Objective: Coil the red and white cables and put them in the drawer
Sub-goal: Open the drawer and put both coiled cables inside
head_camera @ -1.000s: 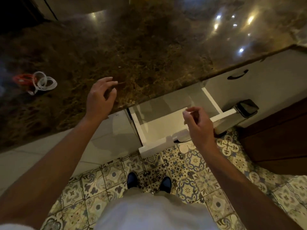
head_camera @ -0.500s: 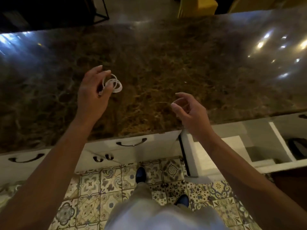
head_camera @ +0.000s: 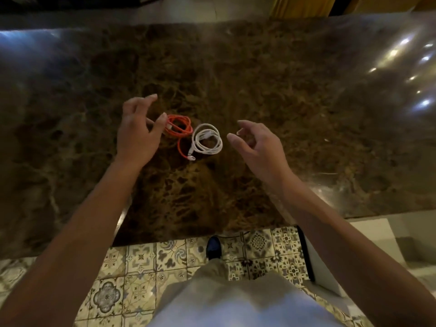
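1. Compared with a moment earlier, both hands have come over the cables: the left hand (head_camera: 138,132) reaches the coiled red cable (head_camera: 180,127), thumb at its edge; a grip cannot be confirmed.
2. The right hand (head_camera: 257,143) hovers released beside the coiled white cable (head_camera: 207,139).
3. Both coils lie on the dark brown marble counter (head_camera: 283,95); the open white drawer (head_camera: 377,244) waits lower right, so pickup seems next.

Left hand (head_camera: 138,131): reaches forward on a bare forearm, back up, fingers loosely spread and bent, holding nothing.
Right hand (head_camera: 258,143): to its right, level with it, fingers relaxed and slightly curled, empty.
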